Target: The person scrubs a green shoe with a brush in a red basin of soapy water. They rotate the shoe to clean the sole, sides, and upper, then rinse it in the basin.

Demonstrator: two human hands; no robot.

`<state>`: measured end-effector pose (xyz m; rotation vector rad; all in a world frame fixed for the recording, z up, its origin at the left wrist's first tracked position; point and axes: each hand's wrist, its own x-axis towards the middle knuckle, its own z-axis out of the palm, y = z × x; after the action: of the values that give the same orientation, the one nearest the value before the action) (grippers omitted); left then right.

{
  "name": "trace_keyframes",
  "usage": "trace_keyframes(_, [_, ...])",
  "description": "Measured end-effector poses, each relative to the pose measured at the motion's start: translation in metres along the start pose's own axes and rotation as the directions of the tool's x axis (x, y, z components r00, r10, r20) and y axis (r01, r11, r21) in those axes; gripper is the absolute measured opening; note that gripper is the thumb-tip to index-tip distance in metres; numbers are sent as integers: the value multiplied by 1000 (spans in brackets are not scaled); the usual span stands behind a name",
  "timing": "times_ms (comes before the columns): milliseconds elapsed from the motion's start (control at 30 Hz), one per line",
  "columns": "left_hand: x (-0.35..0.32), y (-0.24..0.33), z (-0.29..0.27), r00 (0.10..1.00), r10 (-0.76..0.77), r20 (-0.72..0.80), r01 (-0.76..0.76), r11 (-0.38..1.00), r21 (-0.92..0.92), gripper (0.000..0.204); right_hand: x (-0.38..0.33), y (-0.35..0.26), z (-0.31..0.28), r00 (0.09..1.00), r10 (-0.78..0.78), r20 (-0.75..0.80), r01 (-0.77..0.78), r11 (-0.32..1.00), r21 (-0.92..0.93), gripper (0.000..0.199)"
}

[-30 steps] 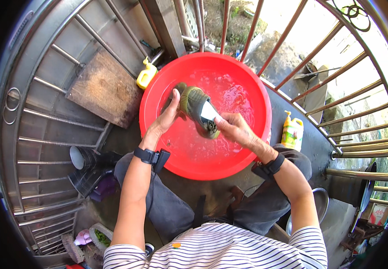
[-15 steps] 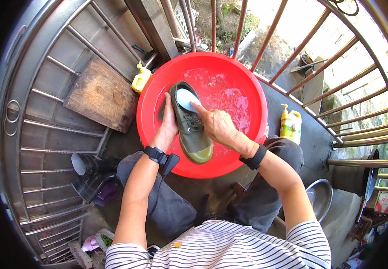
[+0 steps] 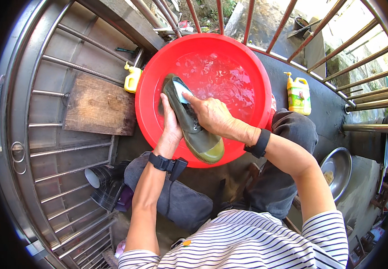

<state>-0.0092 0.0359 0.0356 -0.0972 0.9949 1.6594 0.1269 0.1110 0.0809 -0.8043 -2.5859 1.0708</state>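
**Two hands hold a green shoe over a red tub**

The green shoe (image 3: 186,123) is in the middle of the frame, its toe pointing to the lower right. A pale, flat thing (image 3: 181,91) sits in its opening. The left hand (image 3: 170,123) holds the shoe's side, thumb up; its other fingers are mostly hidden. The right hand (image 3: 214,116) points one finger onto the pale thing. Its other fingers curl in, and I can't tell if they pinch anything. Below is the red tub (image 3: 263,94) with water in it. A yellow bottle (image 3: 133,80) stands left of the tub, and a yellow-green jug (image 3: 299,96) stands at the right.
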Motion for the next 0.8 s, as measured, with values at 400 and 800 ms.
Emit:
trace_keyframes(400, [0, 11, -18, 997, 48, 54, -50, 998, 45, 75, -4, 6, 1, 996, -39, -76, 50, 988, 146, 34])
trace_keyframes(800, [-5, 13, -30, 998, 1, -56, 8, 985, 170, 71, -6, 19, -5, 941, -117, 318, -4, 935, 356, 32])
